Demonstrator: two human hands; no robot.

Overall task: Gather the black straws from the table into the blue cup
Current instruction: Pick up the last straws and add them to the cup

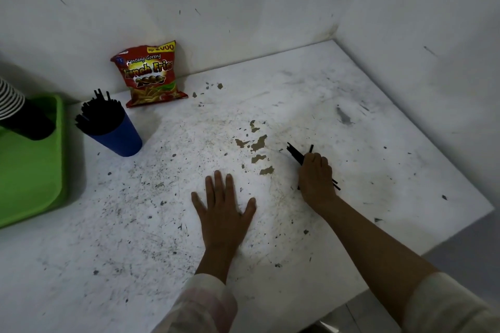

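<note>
Mostly, the view is filled by a worn white table [270,224], speckled and chipped, pushed into a corner between pale walls. At its left edge sits a green tray [35,170]; a red snack bag [151,74] leans against the back wall. Just right of the tray stands the blue cup [116,135], already crowded with black straws.

Nearer the wearer, the left hand [224,205] lies flat on the table, fingers spread, holding nothing. To its right, well apart from the cup, the right hand [316,176] is closed around a small bundle of black straws [296,154], whose ends poke out above and below the fist.

Straws like these are probably very light, thin and smooth, so they may slide loose or fan out. Holding the bundle around its middle looks safest.
</note>
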